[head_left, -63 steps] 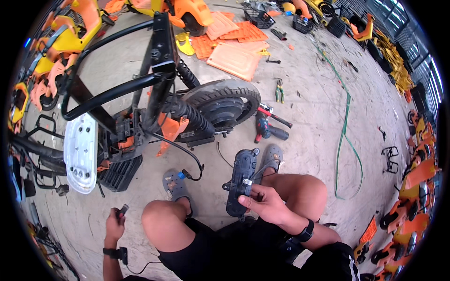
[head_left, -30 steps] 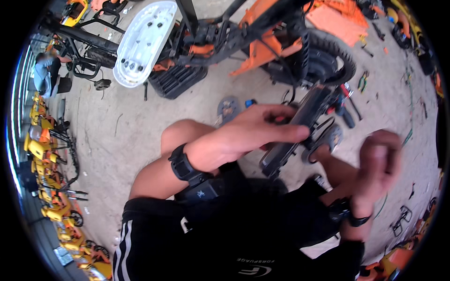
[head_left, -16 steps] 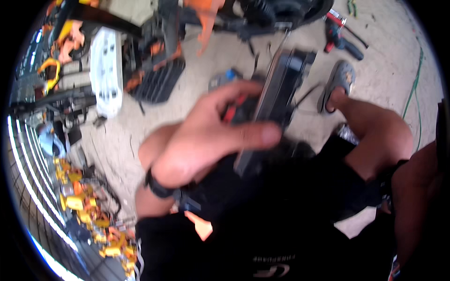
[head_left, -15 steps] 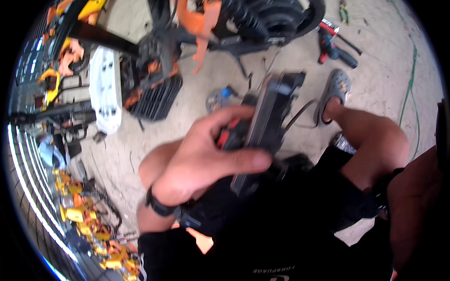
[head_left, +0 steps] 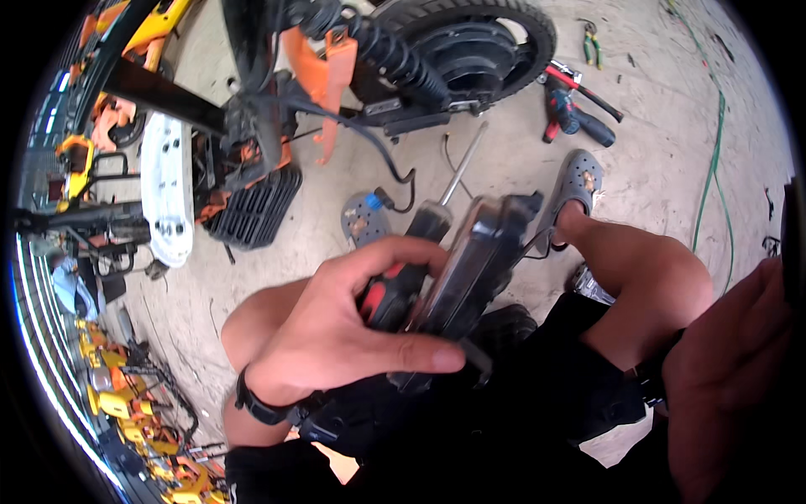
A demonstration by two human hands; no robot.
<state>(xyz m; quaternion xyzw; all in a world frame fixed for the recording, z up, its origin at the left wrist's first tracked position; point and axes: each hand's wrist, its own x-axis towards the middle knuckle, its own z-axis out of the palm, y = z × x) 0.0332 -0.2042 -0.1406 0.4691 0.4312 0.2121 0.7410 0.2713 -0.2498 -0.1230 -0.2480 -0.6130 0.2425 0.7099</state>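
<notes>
My left hand (head_left: 327, 332) is closed above my lap, wearing a dark wristband. It grips a screwdriver (head_left: 430, 223) with a black and red handle, whose metal shaft points away toward the wheel. In the same grasp is a black box-shaped part (head_left: 480, 256) with a glossy face; my thumb lies across its near end. A thin dark cable shows beside the part. My right hand (head_left: 729, 382) is raised close at the right edge, dark and blurred, and its fingers cannot be made out.
Ahead lies a vehicle's wheel (head_left: 474, 55) with a coil shock absorber (head_left: 403, 63) and an orange bracket (head_left: 329, 80). A power drill (head_left: 575, 109), a red-headed hammer (head_left: 592, 91) and pliers (head_left: 592, 44) lie on the floor. A white perforated panel (head_left: 168, 189) stands left; a green cord (head_left: 714, 160) runs right.
The view has shifted, so the floor and vehicle sit lower and farther left. The screwdriver's shaft now shows plainly. My left hand keeps its hold; my right arm looms larger at the edge.
</notes>
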